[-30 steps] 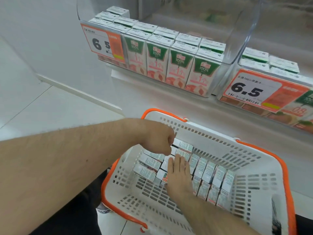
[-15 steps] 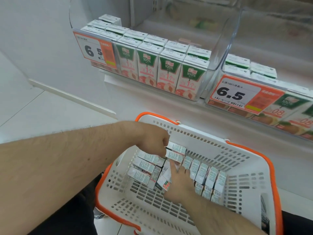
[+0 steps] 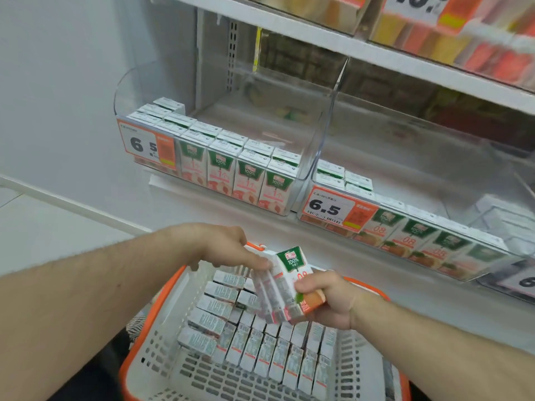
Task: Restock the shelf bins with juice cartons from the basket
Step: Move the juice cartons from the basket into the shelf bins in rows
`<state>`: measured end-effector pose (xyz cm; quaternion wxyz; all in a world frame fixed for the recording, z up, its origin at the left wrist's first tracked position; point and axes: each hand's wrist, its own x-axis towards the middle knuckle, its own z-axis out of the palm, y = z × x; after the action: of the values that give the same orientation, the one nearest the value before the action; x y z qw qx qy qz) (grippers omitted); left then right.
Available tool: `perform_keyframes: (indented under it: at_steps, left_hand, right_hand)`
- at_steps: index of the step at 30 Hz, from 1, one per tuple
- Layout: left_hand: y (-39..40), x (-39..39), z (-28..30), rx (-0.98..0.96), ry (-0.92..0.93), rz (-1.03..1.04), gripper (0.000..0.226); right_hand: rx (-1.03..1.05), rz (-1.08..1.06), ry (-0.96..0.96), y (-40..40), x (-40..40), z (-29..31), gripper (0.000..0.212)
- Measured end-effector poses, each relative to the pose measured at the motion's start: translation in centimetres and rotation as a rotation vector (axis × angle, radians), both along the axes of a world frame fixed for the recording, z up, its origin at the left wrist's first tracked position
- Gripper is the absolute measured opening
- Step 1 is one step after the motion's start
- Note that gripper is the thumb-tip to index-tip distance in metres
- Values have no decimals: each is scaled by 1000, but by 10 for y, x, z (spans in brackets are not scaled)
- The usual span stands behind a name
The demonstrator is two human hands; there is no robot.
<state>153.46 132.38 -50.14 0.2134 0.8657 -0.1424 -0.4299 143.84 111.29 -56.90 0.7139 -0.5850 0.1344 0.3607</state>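
Observation:
A small stack of juice cartons (image 3: 285, 285) is held above the white basket with an orange rim (image 3: 162, 351). My right hand (image 3: 327, 299) grips the stack at its lower end. My left hand (image 3: 228, 247) pinches its upper left corner. Several more cartons (image 3: 260, 345) lie in rows in the basket. On the shelf, the clear left bin (image 3: 301, 157) holds pink-fronted cartons (image 3: 234, 172) along its front. The clear right bin (image 3: 492, 256) holds orange-fronted cartons (image 3: 411, 241) like the front one in the stack.
Price tags marked 6.5 hang on the front of the left bin (image 3: 147, 146) and of the right bin (image 3: 333, 208). An upper shelf (image 3: 376, 53) with other products runs overhead. A white wall (image 3: 58, 82) stands to the left, pale floor below it.
Both hands have lifted a stack of cartons out of the basket, up toward the shelf. My view has tilted up, so the upper shelf now shows.

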Motion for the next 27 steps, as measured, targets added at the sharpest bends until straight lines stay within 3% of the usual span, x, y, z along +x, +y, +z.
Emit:
perform_keyframes:
  at_steps: [3, 5, 8, 11, 14, 17, 21, 27]
  left_hand:
    - [0, -10, 14, -224, 208, 131, 99]
    - [-4, -21, 15, -446, 346, 182, 87]
    - [-20, -38, 14, -842, 585, 324, 65]
    - [-32, -48, 17, -1077, 729, 460, 41]
    - [-35, -45, 21, -1161, 671, 542, 25]
    - [-41, -40, 28, -1197, 595, 557, 28]
    - [-50, -35, 28, -1204, 518, 574, 28]
    - [-60, -30, 22, -1212, 495, 516, 23]
  right_hand:
    - [176, -30, -63, -9, -3, 41, 83]
    - [259, -34, -135, -11, -4, 65, 86]
    - [319, -19, -242, -15, -4, 87, 75]
    - [236, -66, -347, -21, -2, 102, 79]
    - [19, -134, -497, -25, -1, 119, 74]
    - [-82, -201, -611, -22, -5, 128, 69]
    - [-204, -284, -702, -16, -7, 131, 46]
    - [-329, -299, -659, -17, -9, 142, 43]
